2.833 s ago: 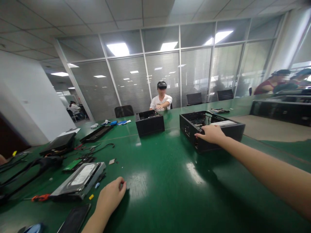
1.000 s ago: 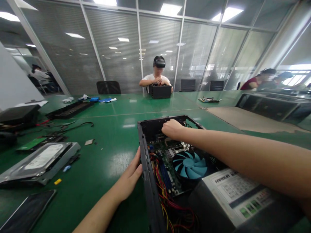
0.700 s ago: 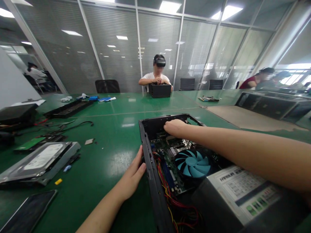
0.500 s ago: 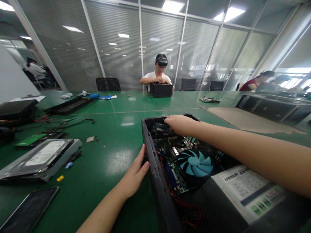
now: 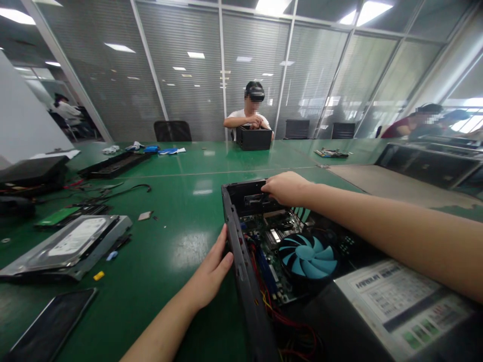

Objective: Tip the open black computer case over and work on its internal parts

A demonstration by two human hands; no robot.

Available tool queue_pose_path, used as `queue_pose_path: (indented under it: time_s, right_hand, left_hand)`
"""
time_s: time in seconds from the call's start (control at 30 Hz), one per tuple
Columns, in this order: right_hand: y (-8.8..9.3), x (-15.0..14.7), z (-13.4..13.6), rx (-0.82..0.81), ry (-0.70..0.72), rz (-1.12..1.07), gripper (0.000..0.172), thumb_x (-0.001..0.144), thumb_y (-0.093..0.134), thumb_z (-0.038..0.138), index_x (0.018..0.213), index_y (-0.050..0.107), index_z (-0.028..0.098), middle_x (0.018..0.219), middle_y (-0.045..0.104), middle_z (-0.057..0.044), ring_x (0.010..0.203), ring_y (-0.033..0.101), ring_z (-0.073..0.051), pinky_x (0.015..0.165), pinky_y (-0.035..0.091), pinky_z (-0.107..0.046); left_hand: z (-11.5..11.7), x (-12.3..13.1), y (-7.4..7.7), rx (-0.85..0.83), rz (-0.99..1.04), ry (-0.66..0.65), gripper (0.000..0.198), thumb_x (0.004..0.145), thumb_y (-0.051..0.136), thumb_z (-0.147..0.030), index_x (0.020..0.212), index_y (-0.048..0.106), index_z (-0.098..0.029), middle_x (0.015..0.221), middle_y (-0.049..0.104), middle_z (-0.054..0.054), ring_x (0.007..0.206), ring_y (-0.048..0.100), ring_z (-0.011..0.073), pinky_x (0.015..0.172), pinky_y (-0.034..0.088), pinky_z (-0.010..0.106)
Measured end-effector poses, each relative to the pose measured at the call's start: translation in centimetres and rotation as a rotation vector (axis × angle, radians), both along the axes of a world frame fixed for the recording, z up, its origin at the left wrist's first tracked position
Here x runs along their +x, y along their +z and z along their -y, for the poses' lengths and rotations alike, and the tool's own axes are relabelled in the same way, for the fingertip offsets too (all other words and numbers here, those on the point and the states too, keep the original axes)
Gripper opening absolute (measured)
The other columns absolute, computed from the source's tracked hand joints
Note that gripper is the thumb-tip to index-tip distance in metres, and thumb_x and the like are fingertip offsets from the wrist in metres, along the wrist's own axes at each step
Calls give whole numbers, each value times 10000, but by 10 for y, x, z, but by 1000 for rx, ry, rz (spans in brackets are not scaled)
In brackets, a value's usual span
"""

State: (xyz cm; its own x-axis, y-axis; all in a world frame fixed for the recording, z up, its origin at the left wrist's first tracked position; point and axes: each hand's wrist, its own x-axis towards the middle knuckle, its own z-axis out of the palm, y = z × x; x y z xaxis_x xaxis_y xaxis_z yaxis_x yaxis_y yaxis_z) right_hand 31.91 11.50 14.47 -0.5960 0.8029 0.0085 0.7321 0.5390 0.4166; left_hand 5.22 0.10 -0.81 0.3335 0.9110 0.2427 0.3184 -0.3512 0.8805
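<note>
An open black computer case [image 5: 241, 261] lies on its side in front of me. My left hand [image 5: 209, 274] rests against its left wall from outside, fingers stretched out and thumb apart. My right hand [image 5: 285, 188] reaches over to the far end of the case, fingers bent and closed on a dark circuit card [image 5: 253, 200], partly hidden by the hand. Below the card is the motherboard [image 5: 281, 221]. Nearer to me sits a cooling fan [image 5: 308, 254] with blue blades, and the labelled power supply [image 5: 400, 301] lies under my right forearm.
At left are a hard drive [image 5: 77, 244] in a bracket, a phone [image 5: 55, 327], a green circuit board [image 5: 56, 216] and cables. Across the green table [image 5: 181, 201] a person [image 5: 249, 115] handles a black box [image 5: 255, 138]. Cardboard [image 5: 400, 186] lies at right.
My right hand has lifted slightly, and the circuit card has come up with it from above the motherboard. My left hand stays against the case. The view has shifted a little.
</note>
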Motion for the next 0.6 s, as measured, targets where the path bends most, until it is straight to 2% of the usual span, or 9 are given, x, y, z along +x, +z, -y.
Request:
queue_pose_path:
  time_s: [0.13,0.27,0.47,0.6]
  right_hand:
    - [-18,-13,-3,-56,-5,65,254,861,516,92,984,735,130,1019,729,-183,935,706,-270,780,536,-349]
    - [-31,-20,-9,-124,-22,76,234,847,559,89,1001,735,89,1015,724,-221,974,704,-268,837,535,-342]
    - [-21,-11,-2,-148,-65,81,235,803,631,84,1014,733,68,999,727,-224,955,713,-275,829,547,-331]
    - [-12,-16,13,-165,-62,62,225,820,618,94,1011,733,65,1033,722,-226,981,706,-272,848,536,-338]
  left_hand:
    - [0,-1,4,-65,-32,-19,731,942,440,-563,1567,217,-255,1637,145,19,1507,133,279,1239,94,491]
    - [-1,-1,3,-79,-8,-6,713,934,460,-564,1549,289,-247,1628,204,38,1500,175,290,1234,106,508]
    - [1,0,6,-63,0,-11,749,943,437,-570,1568,207,-227,1634,168,44,1506,145,257,1234,120,477]
    - [3,1,11,-52,-1,-11,777,926,427,-615,1561,242,-208,1629,178,55,1500,165,263,1233,125,463]
